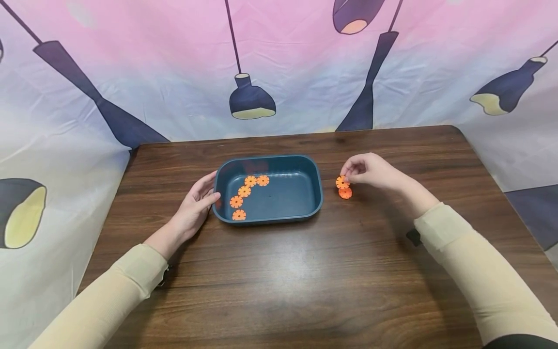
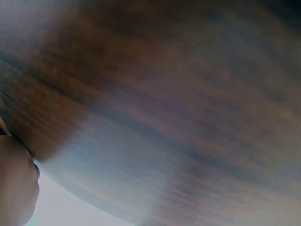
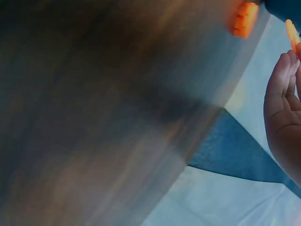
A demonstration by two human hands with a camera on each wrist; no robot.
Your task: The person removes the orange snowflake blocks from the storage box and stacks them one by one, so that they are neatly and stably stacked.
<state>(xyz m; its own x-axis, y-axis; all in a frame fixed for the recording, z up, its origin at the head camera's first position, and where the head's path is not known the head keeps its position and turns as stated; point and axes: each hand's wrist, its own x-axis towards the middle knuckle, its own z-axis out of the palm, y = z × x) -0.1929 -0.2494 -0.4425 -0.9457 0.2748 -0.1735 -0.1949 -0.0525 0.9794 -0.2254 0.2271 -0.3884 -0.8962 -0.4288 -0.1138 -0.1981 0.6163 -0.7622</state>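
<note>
A dark blue rectangular tray (image 1: 279,219) lies on the wooden table. My left hand (image 1: 194,207) grips its left end, thumb over the rim and fingers along the outside wall. Inside, along the left part, several orange notched plastic discs (image 1: 236,201) form a curved row. To the right of the tray, my right hand (image 1: 370,170) pinches one orange notched disc (image 1: 342,182) between thumb and fingertips. Just below that disc in the head view is a small orange stack (image 3: 245,20) of discs on the table. The left wrist view has only part of the left hand (image 2: 18,181) at its edge.
The brown wooden table (image 1: 279,281) reaches back to a patterned cloth (image 1: 296,63) with printed lamps, which hangs behind it and at both sides. A blue edge of the tray shows at the top right of the right wrist view.
</note>
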